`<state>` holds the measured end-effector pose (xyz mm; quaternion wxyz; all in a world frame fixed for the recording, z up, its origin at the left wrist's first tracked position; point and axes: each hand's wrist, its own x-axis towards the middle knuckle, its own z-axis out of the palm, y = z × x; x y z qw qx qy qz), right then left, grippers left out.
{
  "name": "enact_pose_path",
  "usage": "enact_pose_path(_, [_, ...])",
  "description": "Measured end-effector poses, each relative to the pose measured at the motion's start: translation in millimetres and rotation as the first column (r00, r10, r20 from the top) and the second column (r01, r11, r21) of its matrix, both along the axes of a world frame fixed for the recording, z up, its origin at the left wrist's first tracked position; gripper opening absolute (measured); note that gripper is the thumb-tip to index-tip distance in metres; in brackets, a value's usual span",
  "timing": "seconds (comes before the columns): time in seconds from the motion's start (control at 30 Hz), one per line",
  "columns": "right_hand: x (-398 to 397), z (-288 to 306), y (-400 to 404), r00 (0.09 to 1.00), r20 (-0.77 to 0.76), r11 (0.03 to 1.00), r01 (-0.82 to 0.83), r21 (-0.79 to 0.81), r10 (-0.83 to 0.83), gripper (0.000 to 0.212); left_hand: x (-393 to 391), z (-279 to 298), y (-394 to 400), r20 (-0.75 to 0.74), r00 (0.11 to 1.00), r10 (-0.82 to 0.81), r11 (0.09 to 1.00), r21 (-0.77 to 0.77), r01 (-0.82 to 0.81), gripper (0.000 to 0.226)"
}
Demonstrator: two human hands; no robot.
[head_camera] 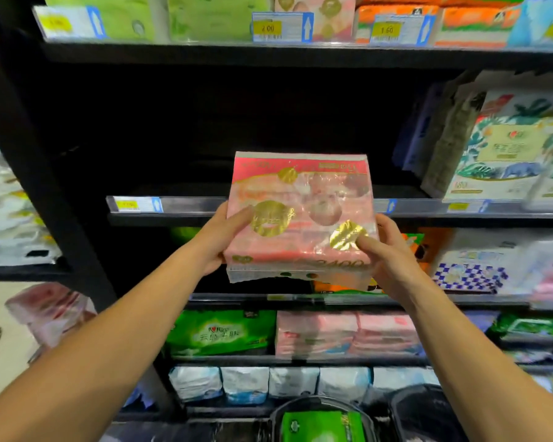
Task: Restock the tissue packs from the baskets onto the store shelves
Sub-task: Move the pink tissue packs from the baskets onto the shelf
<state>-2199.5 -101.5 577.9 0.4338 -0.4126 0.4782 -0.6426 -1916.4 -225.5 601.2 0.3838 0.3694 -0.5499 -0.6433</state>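
A pink tissue pack (300,215) with gold round marks is held up in front of the dark middle shelf (192,207). My left hand (224,237) grips its left edge with the thumb on the front. My right hand (387,253) grips its lower right corner, thumb on a gold mark. The shelf space behind the pack is dark and looks bare on the left. A black basket (320,406) at the bottom holds a green tissue pack (323,425).
White leaf-print tissue packs (505,154) stand on the middle shelf's right. Green and orange packs line the top shelf (268,49) behind price tags. Lower shelves hold green packs (221,333), pink packs (345,333) and white-blue packs (246,384). A second dark basket (428,413) sits lower right.
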Motion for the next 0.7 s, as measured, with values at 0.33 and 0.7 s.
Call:
enact_pose_path(0.33, [10.6,4.9,12.1,0.995,-0.020,0.978,-0.087,0.188,0.093,0.073,0.5,-12.0,19.1,-0.131,0.981,0.142,0.980,-0.122,-0.158,0.043])
enact_pose_path(0.7, [14.8,114.1,66.2,0.478,-0.878,1.000,-0.009,-0.014,-0.008,0.111,3.9,93.6,95.9,0.359,0.825,0.436,0.394,-0.900,0.184,0.122])
